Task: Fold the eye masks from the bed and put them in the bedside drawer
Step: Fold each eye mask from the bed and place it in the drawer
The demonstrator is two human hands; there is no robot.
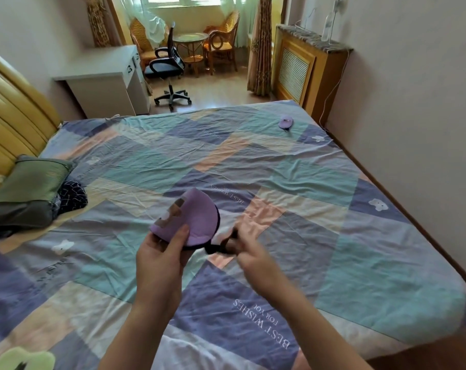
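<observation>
A purple eye mask [197, 220], folded in half, is held above the bed [320, 182]. My left hand [162, 252] pinches its lower edge with the thumb on top. My right hand [242, 249], blurred, grips the mask's black strap [216, 248] just to the right of the mask. A second purple eye mask [286, 122] lies flat on the far right part of the bed. A light green mask-like item [23, 359] shows at the bottom left corner. No bedside drawer is in view.
A green pillow [31, 180] and dark clothes [71, 196] lie by the yellow headboard [10, 116] at left. Beyond the bed stand a white desk [103, 76], a black office chair [168, 65] and a radiator cover [306, 65]. A wall runs along the right.
</observation>
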